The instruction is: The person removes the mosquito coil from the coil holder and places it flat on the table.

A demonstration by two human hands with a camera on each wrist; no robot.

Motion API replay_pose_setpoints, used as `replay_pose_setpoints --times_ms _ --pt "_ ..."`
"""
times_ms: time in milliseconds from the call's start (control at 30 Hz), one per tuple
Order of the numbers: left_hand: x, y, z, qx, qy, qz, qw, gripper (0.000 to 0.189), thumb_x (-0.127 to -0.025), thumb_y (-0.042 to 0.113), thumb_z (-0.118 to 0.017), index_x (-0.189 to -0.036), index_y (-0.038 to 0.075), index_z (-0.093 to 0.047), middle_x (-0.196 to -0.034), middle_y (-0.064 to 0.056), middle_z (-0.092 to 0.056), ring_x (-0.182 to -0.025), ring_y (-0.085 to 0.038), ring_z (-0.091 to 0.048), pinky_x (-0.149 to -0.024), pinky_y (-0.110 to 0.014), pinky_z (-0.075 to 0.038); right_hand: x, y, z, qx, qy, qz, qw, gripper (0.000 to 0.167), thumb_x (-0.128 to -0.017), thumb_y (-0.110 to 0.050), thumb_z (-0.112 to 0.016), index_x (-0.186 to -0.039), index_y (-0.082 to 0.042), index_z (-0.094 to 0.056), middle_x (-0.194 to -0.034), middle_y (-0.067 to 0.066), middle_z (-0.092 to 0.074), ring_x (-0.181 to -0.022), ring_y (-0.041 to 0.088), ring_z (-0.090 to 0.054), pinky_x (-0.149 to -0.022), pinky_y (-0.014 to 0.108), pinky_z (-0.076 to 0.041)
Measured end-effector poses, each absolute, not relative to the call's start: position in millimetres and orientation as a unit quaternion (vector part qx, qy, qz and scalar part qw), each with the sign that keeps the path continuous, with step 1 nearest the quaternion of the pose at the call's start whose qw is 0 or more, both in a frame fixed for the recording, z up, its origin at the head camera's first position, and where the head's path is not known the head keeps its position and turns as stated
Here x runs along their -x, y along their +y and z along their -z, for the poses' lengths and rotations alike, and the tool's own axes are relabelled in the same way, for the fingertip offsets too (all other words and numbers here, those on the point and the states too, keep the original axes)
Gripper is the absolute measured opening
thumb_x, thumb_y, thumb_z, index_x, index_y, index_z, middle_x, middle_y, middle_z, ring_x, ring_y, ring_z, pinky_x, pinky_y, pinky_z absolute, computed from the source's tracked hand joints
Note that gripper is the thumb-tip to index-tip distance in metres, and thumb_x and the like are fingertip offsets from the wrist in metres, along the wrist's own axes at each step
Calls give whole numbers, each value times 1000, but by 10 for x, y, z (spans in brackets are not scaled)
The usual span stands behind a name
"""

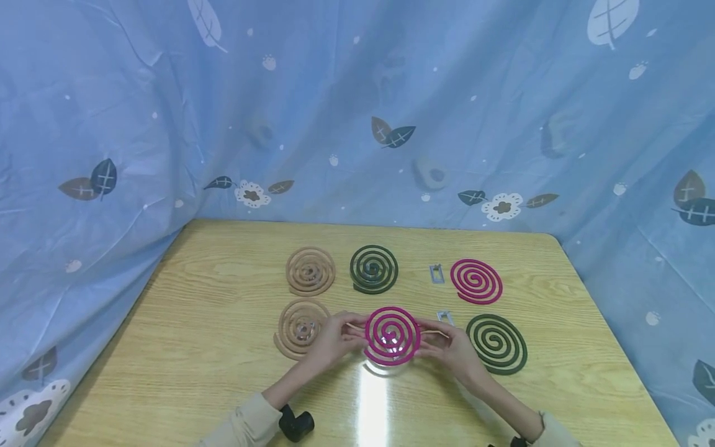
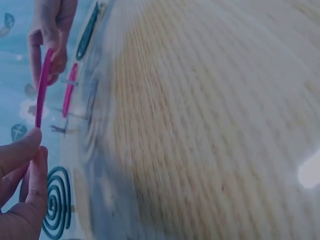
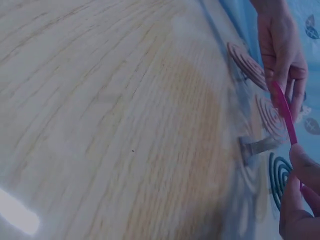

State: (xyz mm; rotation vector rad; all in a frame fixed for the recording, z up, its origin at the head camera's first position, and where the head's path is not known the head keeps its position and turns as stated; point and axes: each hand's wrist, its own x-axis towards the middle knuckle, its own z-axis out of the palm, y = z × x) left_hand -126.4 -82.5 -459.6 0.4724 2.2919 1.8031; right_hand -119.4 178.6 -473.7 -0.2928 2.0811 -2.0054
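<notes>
A pink mosquito coil (image 1: 391,334) is held between both hands above the table, one hand at each side. My left hand (image 1: 337,337) pinches its left rim between thumb and fingers. The opposite rim is pinched by my right hand (image 1: 454,349). Seen edge-on in the left wrist view, the pink coil (image 2: 44,90) is a thin, slightly bowed strip. Through its gaps in the head view, bits of a shiny metal stand show beneath it; whether they touch I cannot tell. Close by my left hand lies a tan coil (image 1: 286,324), partly covered. A dark green coil (image 1: 495,341) is beside my right hand.
Farther back are a tan coil (image 1: 306,287), a dark green coil (image 1: 373,269) and a second pink coil (image 1: 475,281). Two small metal stands (image 1: 437,274) lie in the right half of the wooden table (image 1: 212,323). Blue patterned cloth (image 1: 335,112) hangs behind and at both sides.
</notes>
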Motion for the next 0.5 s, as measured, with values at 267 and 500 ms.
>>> replay_pose_setpoints --times_ms 267,500 --pt "1307 -915 4502 -152 787 -591 94 39 -81 -8 -69 -118 -12 -60 -107 -24 -56 -92 -35 -67 -76 -22 -59 1203 1678 4731 69 736 657 145 67 -72 -1 -79 -132 5 -51 -118 24 -56 -96 16 -64 -86 24 -56" --pt "1277 -886 4502 -136 774 -607 115 38 -81 -8 -69 -117 -10 -60 -107 -26 -64 -91 -33 -68 -75 -25 -59 1204 1758 4717 112 731 656 147 66 -76 -1 -77 -134 9 -47 -118 28 -57 -97 13 -65 -85 25 -57"
